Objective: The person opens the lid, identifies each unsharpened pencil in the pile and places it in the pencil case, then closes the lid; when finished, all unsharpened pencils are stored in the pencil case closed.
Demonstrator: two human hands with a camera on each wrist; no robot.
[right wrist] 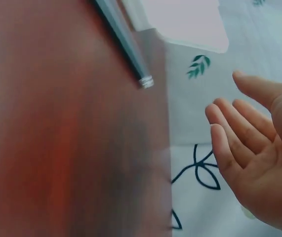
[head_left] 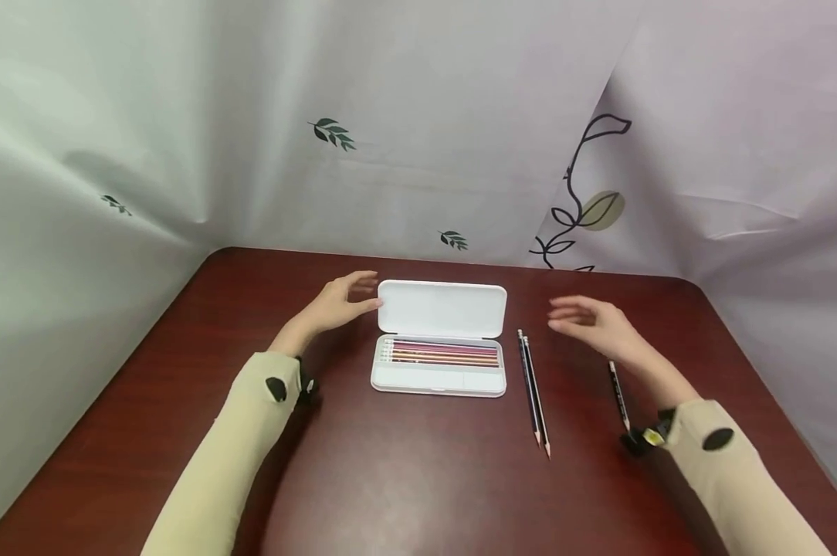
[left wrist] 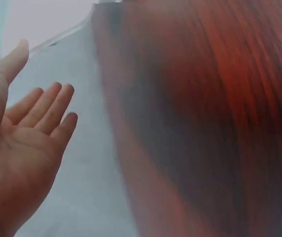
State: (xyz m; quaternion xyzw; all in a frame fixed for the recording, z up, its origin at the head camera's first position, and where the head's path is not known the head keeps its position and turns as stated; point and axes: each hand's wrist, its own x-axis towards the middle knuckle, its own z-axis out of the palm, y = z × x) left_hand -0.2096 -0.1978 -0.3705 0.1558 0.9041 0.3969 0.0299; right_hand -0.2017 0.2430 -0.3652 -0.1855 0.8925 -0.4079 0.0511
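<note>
A white pencil case lies on the table with its lid [head_left: 442, 309] raised. Several pencils [head_left: 442, 354] fill the upper compartment of its base [head_left: 418, 378]. My left hand [head_left: 337, 303] is at the lid's left edge, thumb tip beside it; whether they touch I cannot tell. In the left wrist view that hand [left wrist: 29, 148] has extended fingers and an empty palm. To the right of the case, my right hand [head_left: 598, 328] hovers with slightly bent fingers, holding nothing. Two dark pencils [head_left: 533, 386] lie side by side between case and right hand, points toward me.
Another dark pencil [head_left: 618, 394] lies under the right forearm, partly hidden by it. The brown table [head_left: 391, 479] meets a white curtain [head_left: 404, 193] with leaf prints at its back edge. Curtain also hangs along both sides.
</note>
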